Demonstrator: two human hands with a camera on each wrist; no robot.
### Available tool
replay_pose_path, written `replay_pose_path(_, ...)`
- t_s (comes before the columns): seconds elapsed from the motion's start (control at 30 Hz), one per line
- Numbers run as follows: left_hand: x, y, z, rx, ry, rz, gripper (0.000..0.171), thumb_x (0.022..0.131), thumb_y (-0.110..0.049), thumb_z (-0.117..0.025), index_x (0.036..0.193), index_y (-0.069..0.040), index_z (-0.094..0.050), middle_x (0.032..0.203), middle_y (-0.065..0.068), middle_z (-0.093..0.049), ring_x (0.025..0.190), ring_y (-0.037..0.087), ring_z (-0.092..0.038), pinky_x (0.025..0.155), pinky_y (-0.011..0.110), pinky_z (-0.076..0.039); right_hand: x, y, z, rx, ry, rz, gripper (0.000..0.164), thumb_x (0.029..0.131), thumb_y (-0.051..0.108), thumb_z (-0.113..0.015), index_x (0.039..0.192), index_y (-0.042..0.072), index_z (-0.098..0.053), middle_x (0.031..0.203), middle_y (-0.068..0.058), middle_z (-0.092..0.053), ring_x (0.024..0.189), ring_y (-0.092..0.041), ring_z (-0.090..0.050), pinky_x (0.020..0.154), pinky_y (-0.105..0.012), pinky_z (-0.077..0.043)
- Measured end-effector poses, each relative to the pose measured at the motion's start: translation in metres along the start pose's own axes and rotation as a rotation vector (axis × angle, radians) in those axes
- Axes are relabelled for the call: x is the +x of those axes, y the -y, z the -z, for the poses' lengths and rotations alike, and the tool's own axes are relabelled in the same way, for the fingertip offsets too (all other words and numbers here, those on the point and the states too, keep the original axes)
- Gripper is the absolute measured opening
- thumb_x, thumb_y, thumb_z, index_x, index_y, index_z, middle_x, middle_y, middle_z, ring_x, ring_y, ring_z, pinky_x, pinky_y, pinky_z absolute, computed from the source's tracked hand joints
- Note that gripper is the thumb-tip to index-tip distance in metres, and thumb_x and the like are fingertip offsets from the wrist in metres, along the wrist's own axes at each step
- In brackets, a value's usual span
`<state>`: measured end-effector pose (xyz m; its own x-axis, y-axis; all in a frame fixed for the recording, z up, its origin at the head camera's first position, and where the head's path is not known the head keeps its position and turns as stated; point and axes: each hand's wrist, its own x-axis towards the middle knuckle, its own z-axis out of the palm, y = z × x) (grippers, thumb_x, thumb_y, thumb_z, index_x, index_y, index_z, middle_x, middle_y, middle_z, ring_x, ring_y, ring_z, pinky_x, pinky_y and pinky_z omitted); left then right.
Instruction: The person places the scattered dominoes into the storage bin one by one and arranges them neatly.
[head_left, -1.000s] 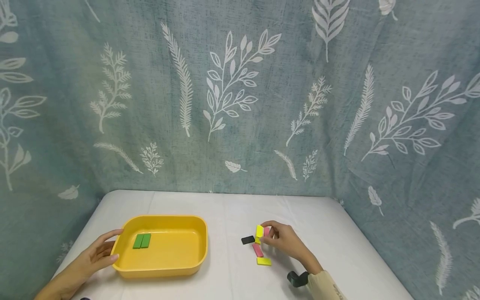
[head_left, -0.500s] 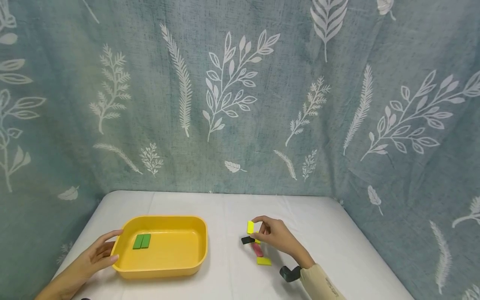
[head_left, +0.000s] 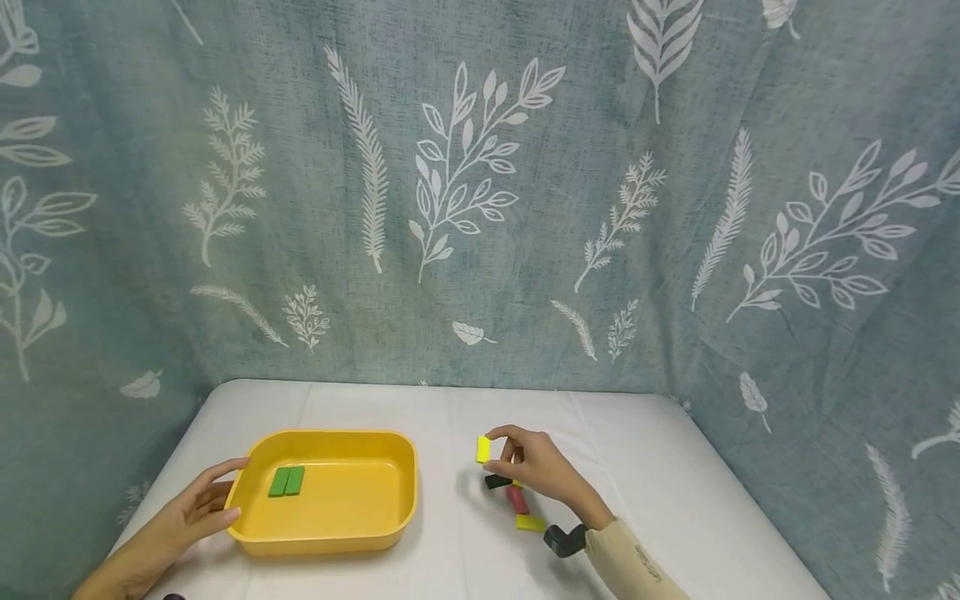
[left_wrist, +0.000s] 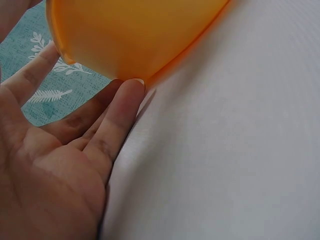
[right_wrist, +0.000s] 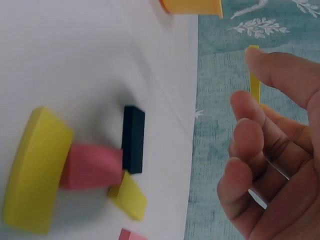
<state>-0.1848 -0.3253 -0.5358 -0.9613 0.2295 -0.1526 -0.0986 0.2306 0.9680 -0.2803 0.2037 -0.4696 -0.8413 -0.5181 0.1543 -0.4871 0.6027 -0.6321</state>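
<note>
Between the thumb and fingertips of my right hand (head_left: 542,467) I pinch a small flat yellow block (head_left: 483,450), raised above the white table. Beneath that hand lies a loose group: a black block (right_wrist: 133,140), a pink block (right_wrist: 92,166), a larger-looking yellow block (right_wrist: 37,172) and another yellow block (right_wrist: 128,196). The edge of a second pink block (right_wrist: 131,235) shows at the bottom of the right wrist view. My left hand (head_left: 191,512) touches the left end of a yellow tray (head_left: 352,500) with extended fingers. Two green blocks (head_left: 286,482) lie side by side inside the tray.
A white cloth covers the table (head_left: 450,567). Behind it and at both sides hangs a blue-green curtain (head_left: 480,250) with white leaf prints. A dark device (head_left: 564,542) sits at my right wrist.
My right hand has lifted the yellow block off the group and carried it leftward, toward the tray. The left hand and the tray stay where they were.
</note>
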Motion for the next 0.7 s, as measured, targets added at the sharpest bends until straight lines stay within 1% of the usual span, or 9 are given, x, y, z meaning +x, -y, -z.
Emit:
replay_pose_path(0.13, 0.0, 0.001, 0.0, -0.007, 0.005, -0.005, 0.072, 0.106, -0.025, -0.06, 0.163, -0.018, -0.017, 0.157, 0.028, -0.031, 0.117, 0.002, -0.052, 0.09, 0.026, -0.05, 0.006, 0.004, -0.004, -0.007, 0.012, 0.021, 0.044, 0.093, 0.034, -0.079, 0.13, 0.015, -0.065, 0.078, 0.01, -0.066, 0.056, -0.006, -0.049, 0.054, -0.022, -0.042)
replay_pose_path(0.33, 0.0, 0.002, 0.0, -0.004, 0.003, -0.014, 0.072, 0.106, -0.024, -0.06, 0.163, -0.018, -0.017, 0.156, 0.028, -0.032, 0.118, 0.005, -0.053, 0.09, 0.025, -0.05, 0.013, 0.011, -0.01, -0.004, 0.022, 0.03, 0.046, 0.092, 0.034, -0.08, 0.13, 0.014, -0.065, 0.077, 0.009, -0.066, 0.056, -0.008, -0.051, 0.053, -0.022, -0.042)
replay_pose_path(0.43, 0.0, 0.002, 0.0, -0.008, -0.002, -0.006, 0.073, 0.106, -0.024, -0.06, 0.163, -0.017, -0.017, 0.156, 0.028, -0.031, 0.117, 0.004, -0.053, 0.09, 0.025, -0.05, 0.016, 0.015, -0.013, 0.004, 0.026, 0.033, 0.046, 0.092, 0.034, -0.08, 0.13, 0.013, -0.066, 0.077, 0.009, -0.066, 0.057, -0.008, -0.051, 0.053, -0.022, -0.043)
replay_pose_path(0.57, -0.001, 0.002, 0.0, -0.01, -0.003, -0.001, 0.073, 0.106, -0.024, -0.061, 0.163, -0.017, -0.017, 0.157, 0.029, -0.03, 0.117, 0.002, -0.053, 0.09, 0.025, -0.05, 0.019, 0.02, -0.016, 0.001, 0.036, 0.03, 0.045, 0.092, 0.035, -0.08, 0.131, 0.016, -0.066, 0.077, 0.01, -0.066, 0.058, -0.007, -0.052, 0.055, -0.022, -0.044)
replay_pose_path(0.7, 0.0, 0.003, 0.0, -0.004, -0.001, -0.006, 0.073, 0.106, -0.025, -0.06, 0.164, -0.018, -0.017, 0.157, 0.028, -0.031, 0.118, 0.004, -0.053, 0.09, 0.025, -0.05, 0.024, 0.027, -0.018, -0.013, 0.036, 0.034, 0.045, 0.092, 0.037, -0.079, 0.13, 0.019, -0.065, 0.078, 0.01, -0.066, 0.059, -0.008, -0.052, 0.056, -0.023, -0.045)
